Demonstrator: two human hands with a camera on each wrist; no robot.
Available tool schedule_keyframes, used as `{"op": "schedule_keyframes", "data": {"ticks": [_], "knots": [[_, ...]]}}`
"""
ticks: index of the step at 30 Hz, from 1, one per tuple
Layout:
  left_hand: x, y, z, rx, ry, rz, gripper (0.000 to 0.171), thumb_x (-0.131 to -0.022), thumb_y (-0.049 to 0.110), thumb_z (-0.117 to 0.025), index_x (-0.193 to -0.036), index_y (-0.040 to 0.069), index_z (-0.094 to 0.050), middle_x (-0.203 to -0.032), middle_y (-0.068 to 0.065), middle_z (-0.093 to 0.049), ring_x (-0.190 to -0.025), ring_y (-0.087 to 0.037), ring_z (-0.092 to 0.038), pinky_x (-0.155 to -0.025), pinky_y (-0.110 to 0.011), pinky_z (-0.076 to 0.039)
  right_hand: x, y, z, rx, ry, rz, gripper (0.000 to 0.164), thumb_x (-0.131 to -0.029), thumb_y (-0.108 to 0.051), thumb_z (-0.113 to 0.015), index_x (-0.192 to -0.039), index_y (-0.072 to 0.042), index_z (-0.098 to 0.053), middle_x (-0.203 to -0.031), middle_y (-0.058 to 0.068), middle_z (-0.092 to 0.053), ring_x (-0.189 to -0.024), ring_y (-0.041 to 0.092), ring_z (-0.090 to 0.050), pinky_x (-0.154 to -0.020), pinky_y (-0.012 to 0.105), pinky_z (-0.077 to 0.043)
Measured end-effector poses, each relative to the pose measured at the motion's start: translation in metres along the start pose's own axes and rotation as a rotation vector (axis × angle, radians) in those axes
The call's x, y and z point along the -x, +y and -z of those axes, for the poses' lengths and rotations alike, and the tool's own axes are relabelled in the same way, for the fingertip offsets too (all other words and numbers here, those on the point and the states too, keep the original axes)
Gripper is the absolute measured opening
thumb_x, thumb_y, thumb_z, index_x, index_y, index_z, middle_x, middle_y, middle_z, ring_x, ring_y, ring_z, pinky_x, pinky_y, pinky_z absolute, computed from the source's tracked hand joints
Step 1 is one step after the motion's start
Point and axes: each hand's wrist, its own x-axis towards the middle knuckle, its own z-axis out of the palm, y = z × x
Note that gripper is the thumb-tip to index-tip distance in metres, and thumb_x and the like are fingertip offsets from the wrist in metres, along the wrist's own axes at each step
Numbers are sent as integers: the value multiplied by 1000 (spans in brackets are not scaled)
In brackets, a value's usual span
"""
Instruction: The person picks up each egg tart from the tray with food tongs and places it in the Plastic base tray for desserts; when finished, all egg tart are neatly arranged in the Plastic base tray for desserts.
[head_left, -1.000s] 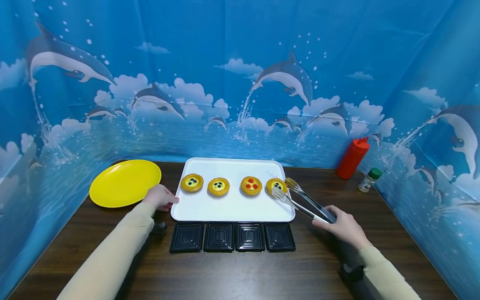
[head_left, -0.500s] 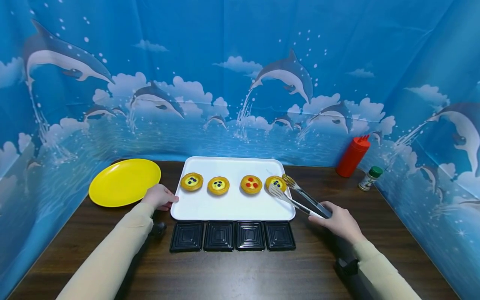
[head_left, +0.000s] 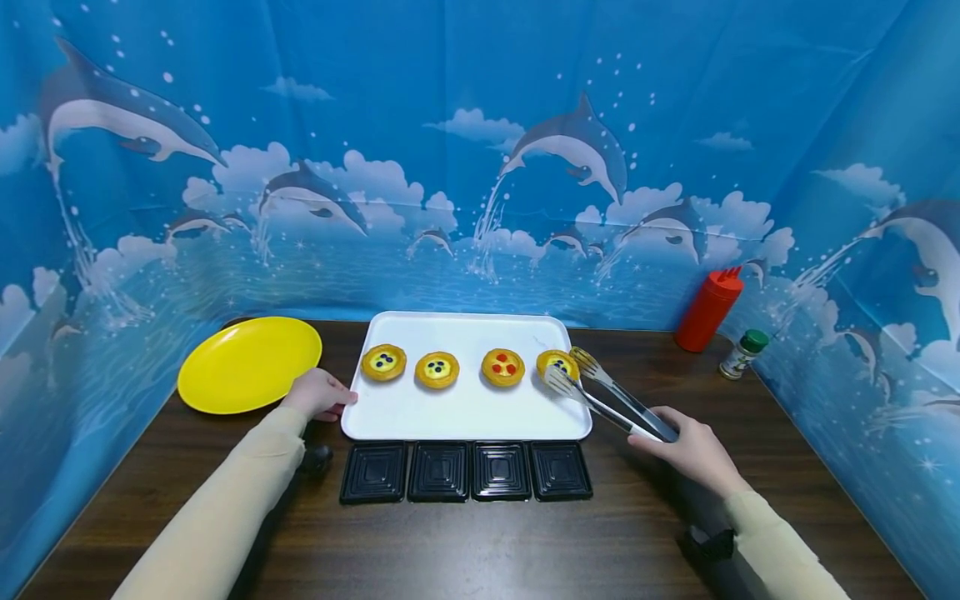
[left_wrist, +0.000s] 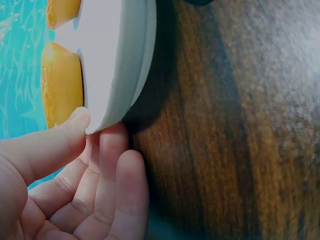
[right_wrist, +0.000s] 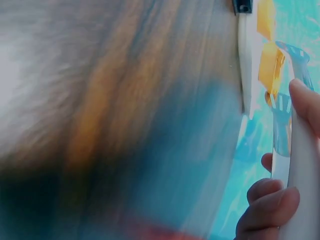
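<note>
My left hand point(head_left: 320, 395) pinches the left edge of a white tray point(head_left: 465, 419), thumb on top and fingers beneath in the left wrist view. On the tray sit two egg tarts with blue dots point(head_left: 383, 363) at the left and one tart with red pieces point(head_left: 502, 368). Another blue-dotted tart point(head_left: 553, 362) is near the right edge. My right hand point(head_left: 693, 454) grips metal tongs point(head_left: 633, 408), whose slotted ends stand on either side of that tart. In the right wrist view, fingers point(right_wrist: 272, 207) wrap the tongs' handle.
Black square plastic trays point(head_left: 501, 472) stand in a row along the white tray's front edge. A yellow plate point(head_left: 251, 367) lies at the left. A red squeeze bottle point(head_left: 708, 310) and a green-capped shaker point(head_left: 742, 355) stand at the back right, before a dolphin-print curtain point(head_left: 465, 167).
The tongs and right hand shift slightly left, then back to the right, and the rightmost tart ends a little farther right. The left hand keeps its place on the tray.
</note>
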Motion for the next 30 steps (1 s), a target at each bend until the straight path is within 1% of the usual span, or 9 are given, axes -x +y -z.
{"op": "schedule_keyframes", "data": {"ticks": [6,9,15,18,23,26,30], "knots": [[0,-1,0,0,-7,-4,35,-87,20,-69,-108,-8,-64,-89,-14,-68,-75,-22,-62,-73,-29,-56,23,6,7,-25,-4,1,72,-78,-57,-69,-129,-9,-53,-100,10,-61,-83,22,-53,-63,30,-43],[-1,-2,1,5,-14,-6,36,-87,21,-69,-109,-8,-64,-90,-14,-67,-76,-23,-62,-73,-30,-56,36,8,10,-39,-6,-14,72,-77,-57,-70,-129,-9,-53,-100,9,-61,-82,21,-53,-63,29,-43],[0,-1,0,4,-11,-2,36,-88,20,-69,-109,-9,-63,-90,-15,-67,-76,-24,-61,-74,-31,-56,63,10,11,-71,-4,-6,70,-78,-50,-72,-130,-8,-51,-100,11,-61,-80,21,-53,-62,30,-45],[0,0,1,0,-6,3,36,-88,21,-68,-109,-8,-63,-90,-15,-66,-76,-24,-61,-73,-30,-56,77,13,11,-76,-14,0,69,-79,-47,-73,-131,-8,-52,-98,11,-61,-79,21,-53,-60,30,-44],[0,-1,1,-3,-6,6,37,-88,22,-68,-109,-8,-63,-91,-16,-66,-77,-24,-61,-74,-29,-56,98,16,8,-59,-28,19,67,-78,-45,-75,-130,-9,-53,-91,7,-61,-75,17,-52,-57,27,-41],[0,-2,1,-2,-7,4,38,-88,22,-68,-110,-8,-63,-92,-16,-66,-78,-23,-61,-74,-30,-56,106,17,4,-66,-44,30,65,-78,-43,-75,-129,-9,-54,-89,5,-61,-73,15,-51,-57,25,-41],[1,-1,-1,-1,1,1,37,-89,22,-68,-110,-8,-63,-94,-16,-66,-78,-23,-61,-76,-31,-56,112,20,-3,-59,-65,27,66,-77,-43,-75,-129,-8,-55,-91,6,-61,-73,16,-52,-57,24,-42]]}}
